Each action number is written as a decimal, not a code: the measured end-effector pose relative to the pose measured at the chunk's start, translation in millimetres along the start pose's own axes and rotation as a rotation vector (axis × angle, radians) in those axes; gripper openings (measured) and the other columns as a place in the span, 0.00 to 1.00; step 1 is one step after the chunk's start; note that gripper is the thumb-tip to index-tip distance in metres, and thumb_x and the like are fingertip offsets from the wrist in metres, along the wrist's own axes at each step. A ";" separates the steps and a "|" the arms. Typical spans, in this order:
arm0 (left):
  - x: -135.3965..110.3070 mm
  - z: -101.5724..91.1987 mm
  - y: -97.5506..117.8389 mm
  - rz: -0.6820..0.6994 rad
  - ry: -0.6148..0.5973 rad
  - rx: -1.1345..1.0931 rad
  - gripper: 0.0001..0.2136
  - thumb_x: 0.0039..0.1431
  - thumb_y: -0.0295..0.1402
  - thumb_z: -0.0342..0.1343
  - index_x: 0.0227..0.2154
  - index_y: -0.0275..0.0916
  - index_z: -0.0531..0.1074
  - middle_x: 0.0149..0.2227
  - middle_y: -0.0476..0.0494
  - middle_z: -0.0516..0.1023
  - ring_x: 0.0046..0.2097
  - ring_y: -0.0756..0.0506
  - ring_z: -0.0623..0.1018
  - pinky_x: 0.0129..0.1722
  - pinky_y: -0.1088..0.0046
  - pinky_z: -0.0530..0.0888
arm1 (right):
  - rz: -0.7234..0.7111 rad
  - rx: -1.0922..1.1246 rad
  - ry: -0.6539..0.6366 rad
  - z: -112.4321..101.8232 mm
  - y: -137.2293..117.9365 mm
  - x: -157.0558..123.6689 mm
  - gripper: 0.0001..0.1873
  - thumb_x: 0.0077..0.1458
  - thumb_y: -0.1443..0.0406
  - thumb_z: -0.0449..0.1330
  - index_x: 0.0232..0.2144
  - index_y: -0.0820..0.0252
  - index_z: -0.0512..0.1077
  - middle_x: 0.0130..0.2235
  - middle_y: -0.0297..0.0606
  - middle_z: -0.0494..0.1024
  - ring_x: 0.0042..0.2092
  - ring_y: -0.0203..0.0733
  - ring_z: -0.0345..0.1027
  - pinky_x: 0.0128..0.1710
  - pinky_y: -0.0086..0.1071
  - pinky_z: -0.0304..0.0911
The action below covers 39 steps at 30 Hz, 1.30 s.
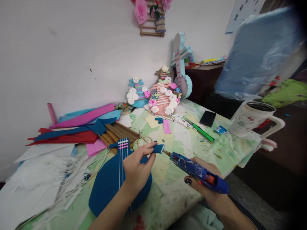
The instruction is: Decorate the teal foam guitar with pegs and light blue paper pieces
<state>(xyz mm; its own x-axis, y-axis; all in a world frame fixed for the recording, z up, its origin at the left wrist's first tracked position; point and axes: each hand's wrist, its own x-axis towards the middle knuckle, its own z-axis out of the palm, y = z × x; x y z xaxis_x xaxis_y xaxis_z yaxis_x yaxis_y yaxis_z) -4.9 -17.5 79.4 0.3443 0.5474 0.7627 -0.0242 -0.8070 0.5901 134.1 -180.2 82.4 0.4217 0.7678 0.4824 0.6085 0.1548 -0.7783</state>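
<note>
Between the fingertips of my left hand [137, 164] is a small dark-blue strip [157, 148], its pale end facing right. My right hand [208, 179] grips a blue glue gun [199, 172] smeared with dried glue. The gun's nozzle points left and is at or very near the strip's end; I cannot tell if they touch. Beneath my left hand and forearm lies a dark-blue paper instrument [105, 185] with white strings and pink and white bars on its neck; my arm hides part of its body.
Coloured crepe paper [81, 127] and white scraps [69, 179] lie left. Flower-covered instrument models [163, 99] stand against the wall. A green utility knife [202, 132], black phone [208, 118] and white mug [249, 119] are right, near the table's edge.
</note>
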 end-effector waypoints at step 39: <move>0.1 2.2 -2.4 -0.022 -0.017 -0.019 0.07 0.50 0.21 0.59 0.29 0.39 0.71 0.38 0.44 0.82 0.41 0.45 0.81 0.41 0.69 0.79 | -0.014 0.079 -0.058 -0.2 -0.4 10.9 0.13 0.54 0.63 0.58 0.23 0.57 0.57 0.27 0.32 0.57 0.30 0.38 0.54 0.28 0.33 0.49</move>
<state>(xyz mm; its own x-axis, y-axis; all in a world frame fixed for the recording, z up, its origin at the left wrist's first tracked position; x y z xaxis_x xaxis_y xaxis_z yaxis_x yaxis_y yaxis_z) -2.8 -16.0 77.5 0.3606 0.5612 0.7450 -0.0339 -0.7903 0.6117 138.6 -172.1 88.0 0.3728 0.7997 0.4707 0.5580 0.2122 -0.8023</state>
